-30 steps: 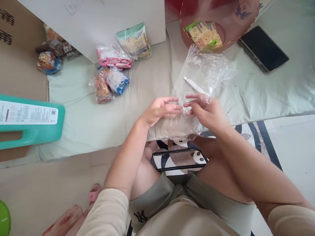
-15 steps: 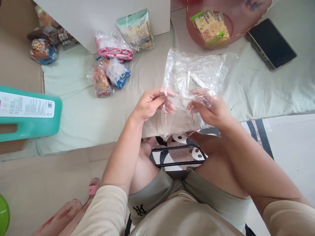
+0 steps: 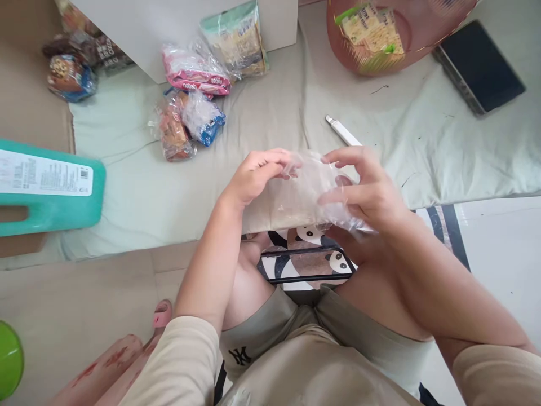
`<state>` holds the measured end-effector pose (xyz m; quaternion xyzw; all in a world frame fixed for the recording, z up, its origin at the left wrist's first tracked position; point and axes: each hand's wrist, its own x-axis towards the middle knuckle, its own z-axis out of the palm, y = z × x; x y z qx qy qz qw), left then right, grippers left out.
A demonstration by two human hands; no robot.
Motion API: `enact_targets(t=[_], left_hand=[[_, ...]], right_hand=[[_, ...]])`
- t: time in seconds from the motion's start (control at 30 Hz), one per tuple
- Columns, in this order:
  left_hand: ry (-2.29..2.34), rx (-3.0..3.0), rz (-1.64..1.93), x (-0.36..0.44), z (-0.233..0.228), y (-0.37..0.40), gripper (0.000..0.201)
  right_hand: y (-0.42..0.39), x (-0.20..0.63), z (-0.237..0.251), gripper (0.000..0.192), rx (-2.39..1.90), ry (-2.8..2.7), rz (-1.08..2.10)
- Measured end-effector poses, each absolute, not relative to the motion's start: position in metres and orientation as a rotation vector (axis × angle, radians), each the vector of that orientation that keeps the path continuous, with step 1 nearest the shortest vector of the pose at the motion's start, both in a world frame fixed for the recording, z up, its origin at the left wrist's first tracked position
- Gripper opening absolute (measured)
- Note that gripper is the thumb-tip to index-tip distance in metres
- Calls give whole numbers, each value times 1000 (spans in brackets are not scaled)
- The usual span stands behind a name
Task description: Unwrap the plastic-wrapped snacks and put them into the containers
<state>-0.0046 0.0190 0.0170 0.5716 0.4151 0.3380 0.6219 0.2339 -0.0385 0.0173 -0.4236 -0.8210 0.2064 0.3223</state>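
Clear plastic bag (image 3: pixel 298 194): thin, see-through, loosely creased, bunched toward its right side; held above the near edge of the pale green cloth (image 3: pixel 270 107). On the cloth, a slim white tool (image 3: pixel 343 131) lies just beyond my right hand (image 3: pixel 376 192). Farther off, a pink bowl (image 3: pixel 422 28) with wrapped biscuits (image 3: pixel 369 28), a dark-screened device (image 3: pixel 479 65) beside it. To the left, a pink wafer packet (image 3: pixel 196 73), other wrapped snacks (image 3: pixel 175 132), a teal container (image 3: pixel 84 208). Tiled floor (image 3: pixel 105 270) below. My left hand (image 3: pixel 257 177): fingers nearly closed, pinching the bag's upper left edge. My right: fingers spread well apart, touching the bunched film; firmness of that contact, cannot tell.
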Motion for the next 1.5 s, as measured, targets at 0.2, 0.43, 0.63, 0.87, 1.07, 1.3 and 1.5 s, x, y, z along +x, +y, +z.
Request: enact_targets(t=[0.2,0.43,0.63,0.87,1.07,1.3,1.5], left_hand=[[1067,1066,869,11,0,28,42],[905,958,983,-1,11,26,35],[951,835,1107,-4,21,16,42],[919,826,881,-1,25,13,40],[1003,1007,767,1,13,14,19],[793,980,863,-4,27,18,36],[1034,1215,862,-3,10,21,9]], right_hand=[[-40,235,15,34,-957,-2191,408],[-34,257,15,23,-971,-1663,935],[-29,234,6,68,-1102,-1281,1316],[-30,202,12,22,-1259,-952,1463],[-27,211,16,16,-1328,-997,1480],[-22,221,22,31,-1065,-958,1503],[-23,228,14,39,-1242,-999,1460]])
